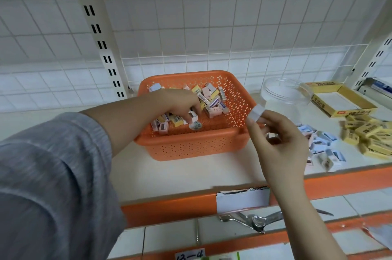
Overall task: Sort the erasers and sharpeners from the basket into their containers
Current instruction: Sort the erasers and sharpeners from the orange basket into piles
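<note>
Centre frame: we see the orange basket [191, 143] on the white shelf [169, 175], part filled with small boxed erasers and sharpeners [210, 98]. Left hand [180, 100] reaches inside, fingers curled down around a small white piece [192, 116]. Right hand [280, 141], right of the basket, pinches a pale block [257, 113] at its fingertips. Upper right: clear round container [286, 92], open yellow box [339, 100]. Right edge: two sorted piles, blue-white [322, 145] and yellow [369, 134].

We see an orange perforated plastic basket [191, 143] holding pink, yellow and white small boxed erasers [209, 98], beside a clear round plastic container [286, 93], a yellow cardboard box [339, 98] and a grey knitted sleeve [53, 164].
</note>
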